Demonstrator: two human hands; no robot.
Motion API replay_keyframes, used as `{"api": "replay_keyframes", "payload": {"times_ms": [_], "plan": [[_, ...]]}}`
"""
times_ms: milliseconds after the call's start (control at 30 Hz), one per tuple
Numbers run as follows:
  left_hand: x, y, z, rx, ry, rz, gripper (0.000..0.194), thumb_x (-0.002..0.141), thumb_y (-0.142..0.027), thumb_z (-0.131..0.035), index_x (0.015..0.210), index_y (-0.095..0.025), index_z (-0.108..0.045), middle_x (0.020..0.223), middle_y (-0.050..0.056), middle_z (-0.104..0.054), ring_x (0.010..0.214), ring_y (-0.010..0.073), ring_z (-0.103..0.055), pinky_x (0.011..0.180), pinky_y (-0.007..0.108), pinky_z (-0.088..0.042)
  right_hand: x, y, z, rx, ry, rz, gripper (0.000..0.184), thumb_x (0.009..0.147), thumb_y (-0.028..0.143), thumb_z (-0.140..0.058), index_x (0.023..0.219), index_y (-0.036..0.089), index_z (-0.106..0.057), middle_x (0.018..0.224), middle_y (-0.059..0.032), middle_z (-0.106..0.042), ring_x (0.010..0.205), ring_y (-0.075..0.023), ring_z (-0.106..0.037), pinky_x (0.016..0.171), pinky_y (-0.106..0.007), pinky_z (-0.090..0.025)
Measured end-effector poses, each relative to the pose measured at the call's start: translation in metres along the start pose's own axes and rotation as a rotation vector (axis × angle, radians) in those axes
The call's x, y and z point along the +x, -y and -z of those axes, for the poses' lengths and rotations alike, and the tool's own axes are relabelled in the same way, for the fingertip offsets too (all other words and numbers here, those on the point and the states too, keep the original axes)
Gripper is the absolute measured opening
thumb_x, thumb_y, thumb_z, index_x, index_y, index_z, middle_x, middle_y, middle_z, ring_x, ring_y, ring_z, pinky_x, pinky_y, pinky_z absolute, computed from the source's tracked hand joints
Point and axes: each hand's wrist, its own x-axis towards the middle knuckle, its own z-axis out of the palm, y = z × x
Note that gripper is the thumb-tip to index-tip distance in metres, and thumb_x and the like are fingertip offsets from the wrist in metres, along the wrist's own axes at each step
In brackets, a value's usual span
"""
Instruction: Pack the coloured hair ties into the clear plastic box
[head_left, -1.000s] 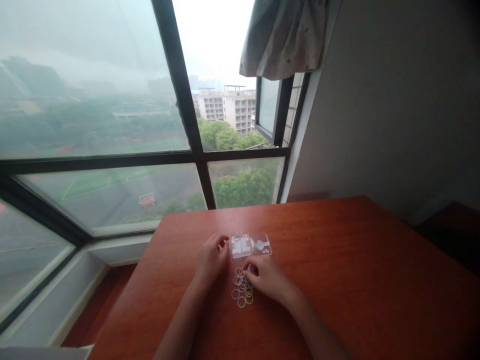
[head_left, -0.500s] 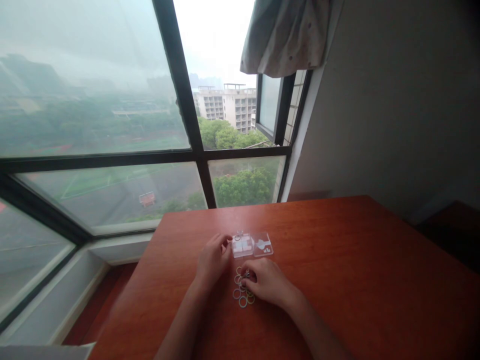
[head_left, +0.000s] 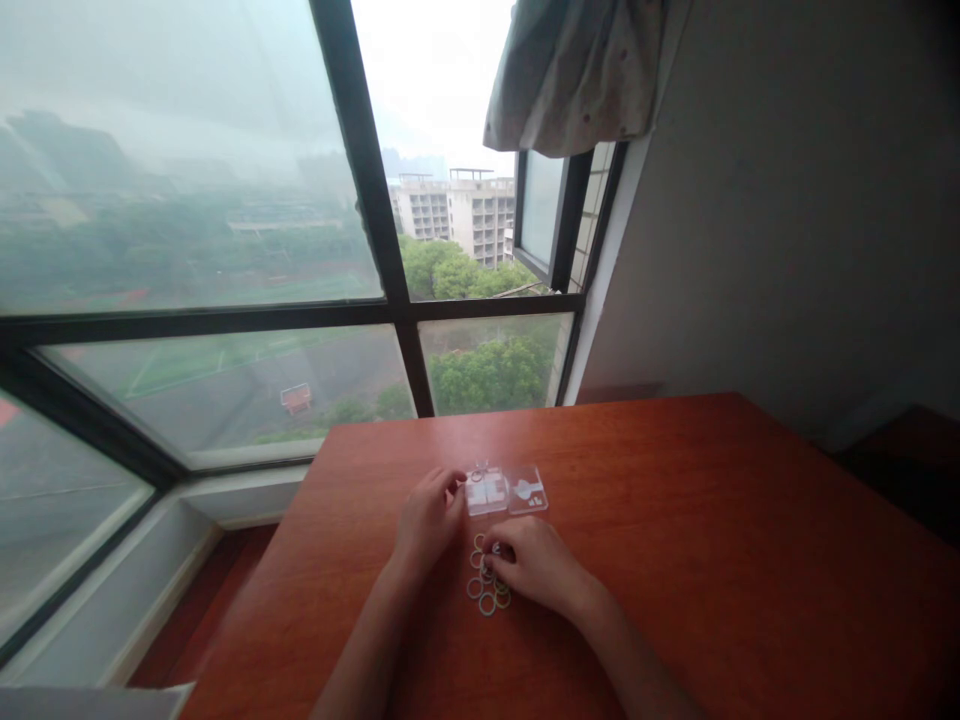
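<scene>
On the table lies a small clear plastic box (head_left: 486, 492) with its lid (head_left: 529, 490) folded out to the right. A ring shows at the box's back edge. My left hand (head_left: 433, 515) is at the box's left side, fingers curled and fingertips against its edge. Nearer to me is a loose cluster of thin pastel rings (head_left: 487, 603), perhaps hair ties. My right hand (head_left: 534, 556) reaches over this cluster from the right, thumb and forefinger closed together on a ring. The fingers partly hide that ring and the ones below.
The reddish-brown wooden table (head_left: 675, 520) reaches to the window (head_left: 300, 320) at the back and left. A grey wall (head_left: 780, 220) rises behind it on the right. A short curtain (head_left: 577, 90) hangs at the upper window.
The right thumb and forefinger have shifted slightly among the rings. My left hand stays at the box, and the whole view has drifted a little.
</scene>
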Motion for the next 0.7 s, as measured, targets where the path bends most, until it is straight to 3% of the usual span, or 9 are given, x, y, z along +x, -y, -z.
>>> {"api": "replay_keyframes", "payload": {"times_ms": [167, 300, 533, 700], "plan": [[0.001, -0.002, 0.001, -0.024, 0.002, -0.005, 0.014, 0.086, -0.022, -0.049, 0.089, -0.02, -0.062, 0.08, 0.002, -0.063, 0.067, 0.0149, -0.056, 0.063, 0.025, -0.04, 0.001, -0.003, 0.0, 0.115, -0.037, -0.031, 0.017, 0.078, 0.017, -0.059, 0.088, 0.022, -0.073, 0.079, 0.0, -0.072, 0.069, -0.0121, -0.062, 0.062, -0.02, -0.039], [0.002, -0.007, 0.001, -0.085, 0.01, -0.043, 0.015, 0.087, -0.024, -0.049, 0.088, -0.019, -0.062, 0.078, 0.001, -0.062, 0.064, 0.0134, -0.054, 0.062, 0.024, -0.04, 0.004, -0.004, 0.001, 0.165, -0.139, -0.059, 0.009, 0.079, 0.019, -0.062, 0.08, 0.02, -0.071, 0.071, 0.0008, -0.068, 0.064, -0.0116, -0.058, 0.059, -0.02, -0.037], [-0.002, -0.018, -0.001, -0.263, 0.119, -0.126, 0.02, 0.09, -0.029, -0.049, 0.082, -0.017, -0.063, 0.071, 0.0, -0.06, 0.06, 0.0107, -0.05, 0.058, 0.021, -0.037, 0.009, -0.008, 0.006, 0.238, -0.349, -0.168, 0.009, 0.079, 0.02, -0.059, 0.074, 0.018, -0.067, 0.057, 0.0036, -0.057, 0.054, -0.0111, -0.052, 0.054, -0.021, -0.034], [-0.003, -0.022, -0.004, -0.298, 0.171, -0.154, 0.018, 0.088, -0.027, -0.052, 0.082, -0.016, -0.064, 0.071, 0.0, -0.06, 0.06, 0.01, -0.048, 0.057, 0.02, -0.037, 0.011, -0.011, 0.008, 0.279, -0.416, -0.213, 0.011, 0.079, 0.025, -0.059, 0.075, 0.018, -0.067, 0.054, 0.0043, -0.053, 0.052, -0.0116, -0.051, 0.053, -0.021, -0.034]]}}
